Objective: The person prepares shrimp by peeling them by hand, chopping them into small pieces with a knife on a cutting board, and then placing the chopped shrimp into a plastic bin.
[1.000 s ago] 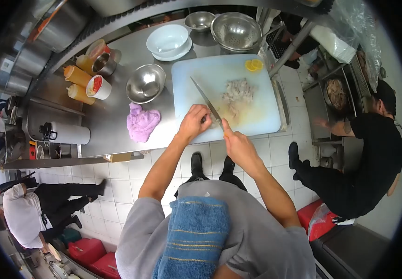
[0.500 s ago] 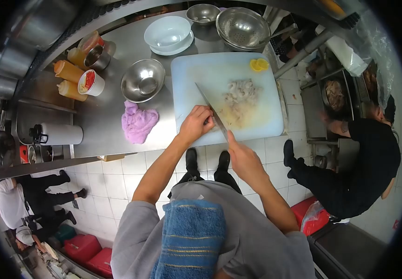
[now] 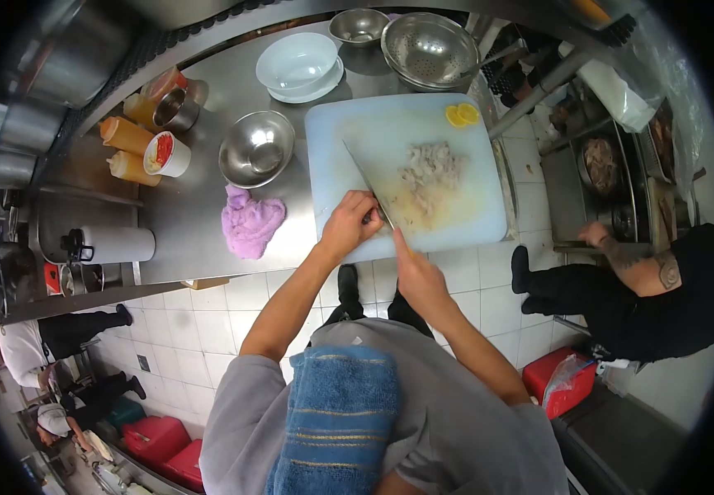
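Observation:
My right hand (image 3: 416,276) grips the handle of a long knife (image 3: 365,180), whose blade points up and left over the white cutting board (image 3: 336,124). Beside the blade, near the board's front edge, my left hand (image 3: 353,221) is closed with curled fingers on a small dark piece that I cannot make out. A pile of chopped pale food (image 3: 433,173) lies on the board to the right of the knife. Two yellow lemon pieces (image 3: 461,115) rest in the board's far right corner.
Left of the board are a steel bowl (image 3: 256,149) and a purple cloth (image 3: 251,223). White bowls (image 3: 295,64) and a colander (image 3: 430,51) stand behind it. Sauce bottles (image 3: 126,134) are farther left. A co-worker (image 3: 638,289) is at the right; other people are lower left.
My right hand and the knife have shifted slightly left and toward me. The co-worker at the right has moved lower in view, with an arm now stretched to the counter.

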A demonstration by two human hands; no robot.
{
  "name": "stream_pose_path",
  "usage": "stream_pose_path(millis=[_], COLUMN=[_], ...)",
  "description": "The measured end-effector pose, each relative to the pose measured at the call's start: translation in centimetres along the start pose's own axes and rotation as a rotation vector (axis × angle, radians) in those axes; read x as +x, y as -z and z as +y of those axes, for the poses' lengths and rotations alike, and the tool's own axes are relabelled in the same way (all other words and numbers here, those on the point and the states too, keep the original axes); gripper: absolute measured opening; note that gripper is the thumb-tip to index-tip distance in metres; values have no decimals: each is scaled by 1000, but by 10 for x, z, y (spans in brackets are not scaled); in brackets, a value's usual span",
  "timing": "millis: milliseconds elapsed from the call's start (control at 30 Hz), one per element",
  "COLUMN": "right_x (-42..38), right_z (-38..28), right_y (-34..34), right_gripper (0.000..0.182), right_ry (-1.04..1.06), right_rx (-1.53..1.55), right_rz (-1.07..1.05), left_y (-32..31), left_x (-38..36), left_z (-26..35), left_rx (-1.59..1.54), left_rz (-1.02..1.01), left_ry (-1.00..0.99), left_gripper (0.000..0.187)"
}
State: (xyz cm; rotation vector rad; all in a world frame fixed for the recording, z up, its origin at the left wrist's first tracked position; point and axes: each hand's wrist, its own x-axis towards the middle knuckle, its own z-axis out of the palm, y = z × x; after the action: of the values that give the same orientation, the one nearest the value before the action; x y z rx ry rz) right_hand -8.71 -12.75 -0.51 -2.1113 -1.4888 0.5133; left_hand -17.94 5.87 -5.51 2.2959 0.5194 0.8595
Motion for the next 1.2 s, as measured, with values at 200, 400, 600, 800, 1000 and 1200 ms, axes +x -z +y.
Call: stream_pose_path(millis=[200,400,600,800,1000,1200], right_x=[48,35,6,-5,6,-6], right_z=[42,33,12,-23,-19,-19], right_y=[12,49,26,58,32,46], right_gripper=[61,61,59,58,59,61], right_ry=[-11,5,-71,-78,-99,-106], right_rx=[194,131,-30,-31,4,29], right_rz=[-29,123,-84,-189,-189,-229], left_y=[0,13,13,7,6,5], left_x=[-2,-3,-1,-2,-3,-3], left_z=[0,4,5,-2,-6,-5], left_rx=[36,10,45,82,47,39], left_rz=[14,136,-25,-1,-13,-7], left_ry=[-24,-15,-80,-119,-82,-36], left_gripper=[15,14,16,16,15,14])
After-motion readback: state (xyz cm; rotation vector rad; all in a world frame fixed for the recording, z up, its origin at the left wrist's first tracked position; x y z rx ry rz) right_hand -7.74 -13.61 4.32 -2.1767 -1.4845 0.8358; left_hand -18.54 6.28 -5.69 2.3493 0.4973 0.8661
